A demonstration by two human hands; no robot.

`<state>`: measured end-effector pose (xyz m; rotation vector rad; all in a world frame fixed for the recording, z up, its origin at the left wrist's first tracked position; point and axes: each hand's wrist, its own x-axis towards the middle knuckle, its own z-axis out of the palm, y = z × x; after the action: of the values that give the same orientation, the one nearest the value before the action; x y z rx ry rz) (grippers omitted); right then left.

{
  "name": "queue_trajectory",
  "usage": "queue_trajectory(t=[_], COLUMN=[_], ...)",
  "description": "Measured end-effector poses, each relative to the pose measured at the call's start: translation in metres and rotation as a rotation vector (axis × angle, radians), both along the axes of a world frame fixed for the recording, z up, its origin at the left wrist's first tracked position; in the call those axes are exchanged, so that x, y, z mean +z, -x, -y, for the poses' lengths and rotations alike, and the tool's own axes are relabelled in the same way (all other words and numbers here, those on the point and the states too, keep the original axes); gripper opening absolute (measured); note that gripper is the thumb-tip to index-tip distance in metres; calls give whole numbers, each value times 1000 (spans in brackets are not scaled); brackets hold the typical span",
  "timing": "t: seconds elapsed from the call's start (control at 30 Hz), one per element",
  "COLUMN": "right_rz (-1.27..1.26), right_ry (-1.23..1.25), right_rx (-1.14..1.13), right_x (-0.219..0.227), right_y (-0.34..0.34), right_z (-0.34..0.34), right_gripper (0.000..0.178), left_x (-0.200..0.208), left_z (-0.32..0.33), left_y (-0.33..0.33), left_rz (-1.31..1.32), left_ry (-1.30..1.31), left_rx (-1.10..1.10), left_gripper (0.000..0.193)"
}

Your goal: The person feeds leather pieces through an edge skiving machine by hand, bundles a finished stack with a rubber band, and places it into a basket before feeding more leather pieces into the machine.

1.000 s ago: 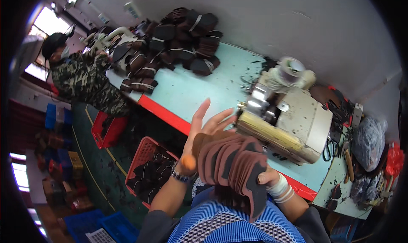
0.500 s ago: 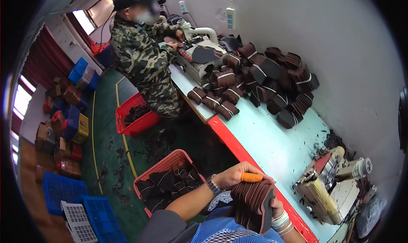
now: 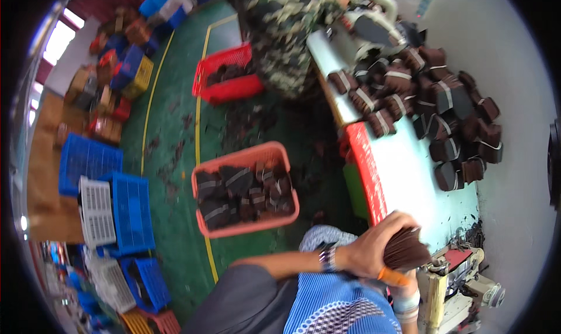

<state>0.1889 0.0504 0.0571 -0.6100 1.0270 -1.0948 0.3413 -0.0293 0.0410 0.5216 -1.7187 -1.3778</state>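
My left hand [image 3: 368,251] is closed round the top and side of a stack of dark brown flat pieces [image 3: 407,250], held above my lap beside the table's front edge. An orange finger cover [image 3: 392,277] is on one of its digits, and a watch [image 3: 328,258] circles the wrist. My right hand [image 3: 410,282] is closed on the stack from below, its fingers mostly hidden. Several white elastic bands [image 3: 406,305] ring my right wrist.
A pale table [image 3: 403,164] bears many banded brown bundles [image 3: 450,100] and a sewing-type machine [image 3: 447,287] close by on the right. A pink basket [image 3: 245,232] of bundles stands on the floor. Beyond are a red basket [image 3: 228,94] and a person in camouflage [image 3: 280,36].
The view has swung down and left. The stack has been turned and tipped in my hands, and my left hand has moved from its top edge to round its side.
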Motion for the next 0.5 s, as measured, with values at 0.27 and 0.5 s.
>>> queue_trajectory(t=[0.27,0.5], right_rz=[-375,-915], right_ry=[64,258], right_rx=[-312,-112], right_x=[-25,-26], right_y=[19,14], right_z=[56,78], right_gripper=[56,30], left_x=[-8,-33], left_z=[16,-25], left_y=[-11,43], left_rz=[-104,41], left_ry=[86,89], left_rx=[416,298], left_gripper=[37,20])
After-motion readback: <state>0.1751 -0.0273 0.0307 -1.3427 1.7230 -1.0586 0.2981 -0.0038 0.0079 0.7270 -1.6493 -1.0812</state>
